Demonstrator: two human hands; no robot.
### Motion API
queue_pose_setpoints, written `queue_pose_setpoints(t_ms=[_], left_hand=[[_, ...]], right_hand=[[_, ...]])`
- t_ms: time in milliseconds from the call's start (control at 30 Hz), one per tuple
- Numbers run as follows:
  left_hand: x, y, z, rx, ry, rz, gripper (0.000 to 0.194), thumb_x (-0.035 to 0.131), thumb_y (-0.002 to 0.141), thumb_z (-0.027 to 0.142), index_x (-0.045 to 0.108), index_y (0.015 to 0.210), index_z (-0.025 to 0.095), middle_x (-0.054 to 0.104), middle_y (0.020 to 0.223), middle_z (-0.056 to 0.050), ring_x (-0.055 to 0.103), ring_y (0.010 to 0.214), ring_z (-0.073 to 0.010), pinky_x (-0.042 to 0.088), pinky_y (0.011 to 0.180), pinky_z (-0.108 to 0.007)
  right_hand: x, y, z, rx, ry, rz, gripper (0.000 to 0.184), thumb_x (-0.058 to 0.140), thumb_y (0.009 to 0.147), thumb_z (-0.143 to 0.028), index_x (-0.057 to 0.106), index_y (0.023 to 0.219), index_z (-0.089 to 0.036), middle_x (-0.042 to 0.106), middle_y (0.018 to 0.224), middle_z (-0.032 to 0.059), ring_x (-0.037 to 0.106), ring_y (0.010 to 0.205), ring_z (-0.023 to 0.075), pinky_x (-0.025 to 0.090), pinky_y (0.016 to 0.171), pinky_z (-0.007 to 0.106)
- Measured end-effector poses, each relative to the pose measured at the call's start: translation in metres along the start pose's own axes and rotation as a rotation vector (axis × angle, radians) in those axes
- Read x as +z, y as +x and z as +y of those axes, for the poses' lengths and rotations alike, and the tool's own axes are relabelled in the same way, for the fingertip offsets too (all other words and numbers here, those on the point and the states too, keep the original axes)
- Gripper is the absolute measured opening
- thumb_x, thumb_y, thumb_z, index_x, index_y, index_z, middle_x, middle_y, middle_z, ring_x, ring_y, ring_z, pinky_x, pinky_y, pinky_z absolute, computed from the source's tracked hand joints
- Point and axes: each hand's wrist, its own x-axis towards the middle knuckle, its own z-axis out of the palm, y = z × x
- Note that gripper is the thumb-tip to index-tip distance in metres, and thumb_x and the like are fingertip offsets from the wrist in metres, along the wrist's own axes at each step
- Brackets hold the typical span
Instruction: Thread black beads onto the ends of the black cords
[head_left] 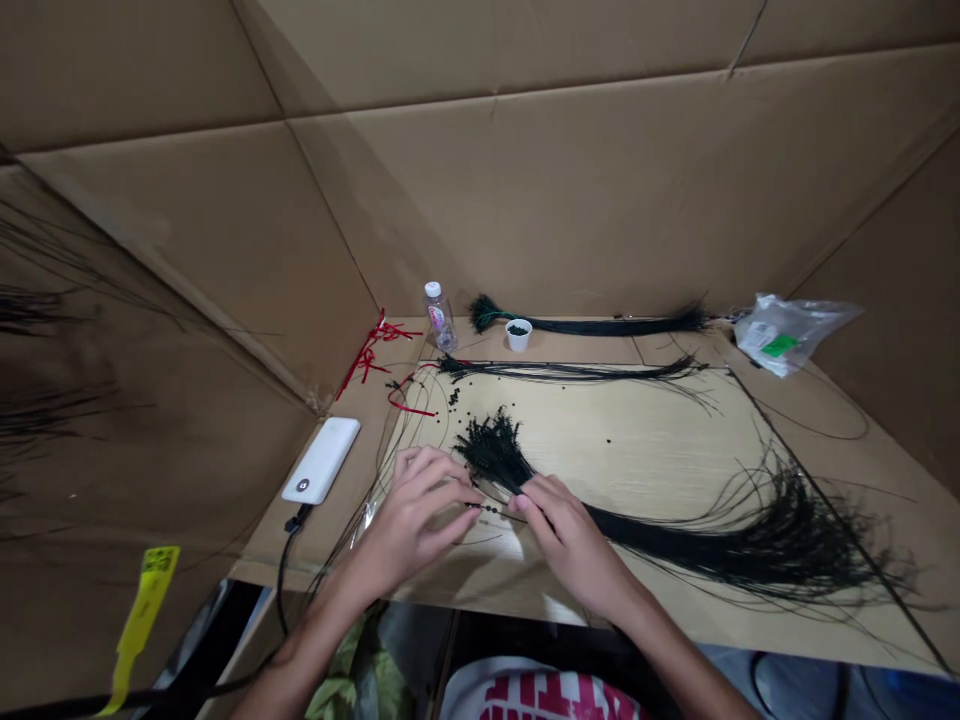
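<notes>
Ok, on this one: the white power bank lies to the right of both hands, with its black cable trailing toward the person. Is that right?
Not quite. The head view shows the white power bank to the left of the person's left hand, not to the right of both hands. Its black cable does trail toward the person.

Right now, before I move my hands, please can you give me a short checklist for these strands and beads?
1. The right hand pinches the bundle: ok.
2. The left hand holds the beaded strand: cannot tell, contact is unclear.
3. The bundle's far end lies tidy: not ok, its strands fan out.
4. The loose beads lie clear of the hands: ok.
5. The cup stands upright: ok.
</notes>
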Motion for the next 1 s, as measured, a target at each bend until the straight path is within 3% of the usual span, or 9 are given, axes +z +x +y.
queue_pose_setpoints(t_ms=[100,200,300,367,467,567,733,1000], left_hand=[[-0.004,-0.005,0.004,-0.032,0.048,0.000,0.009,0.071,0.106,0.019,0.076,0.110,0.025,0.075,0.115,-0.005,0.062,0.113,-0.0261,0.040,0.098,-0.043],[-0.007,-0.007,0.016,-0.070,0.076,0.038,0.017,0.073,0.101,0.021,0.070,0.117,0.022,0.068,0.137,-0.013,0.058,0.131,-0.0315,0.043,0.109,-0.048],[-0.008,0.000,0.032,0.009,0.077,0.051,0.033,0.077,0.099,0.027,0.064,0.128,0.018,0.064,0.149,-0.019,0.055,0.142,-0.0363,0.042,0.118,-0.054],[-0.006,0.009,0.037,0.104,0.007,-0.032,0.033,0.075,0.103,0.029,0.064,0.132,0.018,0.072,0.140,-0.016,0.065,0.133,-0.0327,0.045,0.117,-0.051],[0.001,0.019,0.036,0.190,-0.183,-0.150,0.012,0.070,0.109,0.025,0.070,0.119,0.018,0.081,0.109,-0.009,0.076,0.100,-0.0224,0.056,0.096,-0.037],[0.007,0.022,0.033,0.187,-0.378,-0.127,0.007,0.072,0.107,0.016,0.071,0.100,0.017,0.079,0.088,-0.005,0.074,0.080,-0.0164,0.055,0.077,-0.028],[0.008,0.022,0.038,0.201,-0.536,-0.103,0.016,0.073,0.095,0.003,0.068,0.091,0.018,0.078,0.083,-0.005,0.072,0.072,-0.0141,0.053,0.070,-0.024],[-0.003,0.029,0.045,0.271,-0.585,-0.152,0.021,0.072,0.095,0.003,0.061,0.086,0.020,0.075,0.082,-0.006,0.070,0.073,-0.0141,0.052,0.070,-0.023]], right_hand=[[0.002,-0.002,-0.002,0.002,0.043,-0.118,0.042,0.038,0.120,-0.041,0.060,0.088,-0.026,0.062,0.080,-0.0017,0.062,0.079,0.0213,0.043,0.078,0.033],[0.002,-0.005,-0.001,-0.002,0.047,-0.149,0.042,0.040,0.120,-0.042,0.060,0.088,-0.025,0.062,0.082,-0.0020,0.062,0.081,0.0206,0.041,0.079,0.032],[0.001,-0.009,-0.002,-0.009,0.046,-0.159,0.043,0.039,0.120,-0.041,0.056,0.085,-0.025,0.061,0.084,-0.0017,0.061,0.083,0.0211,0.040,0.080,0.033],[-0.002,-0.011,-0.005,-0.020,0.050,-0.169,0.042,0.040,0.120,-0.042,0.055,0.085,-0.025,0.062,0.085,-0.0014,0.062,0.084,0.0217,0.040,0.081,0.033],[-0.010,-0.017,-0.012,-0.011,0.099,-0.215,0.044,0.042,0.120,-0.046,0.057,0.084,-0.025,0.061,0.085,-0.0017,0.060,0.086,0.0219,0.041,0.083,0.033],[-0.023,-0.025,-0.019,0.061,0.192,-0.307,0.051,0.045,0.119,-0.056,0.065,0.085,-0.024,0.049,0.076,-0.0043,0.050,0.077,0.0189,0.036,0.074,0.031],[-0.041,-0.042,-0.025,0.179,0.311,-0.362,0.059,0.050,0.114,-0.071,0.077,0.096,-0.022,0.032,0.070,-0.0068,0.031,0.066,0.0158,0.023,0.060,0.031],[-0.057,-0.071,-0.034,0.148,0.160,-0.273,0.047,0.053,0.116,-0.062,0.075,0.095,-0.025,0.065,0.088,-0.0025,0.058,0.087,0.0209,0.042,0.079,0.029]])
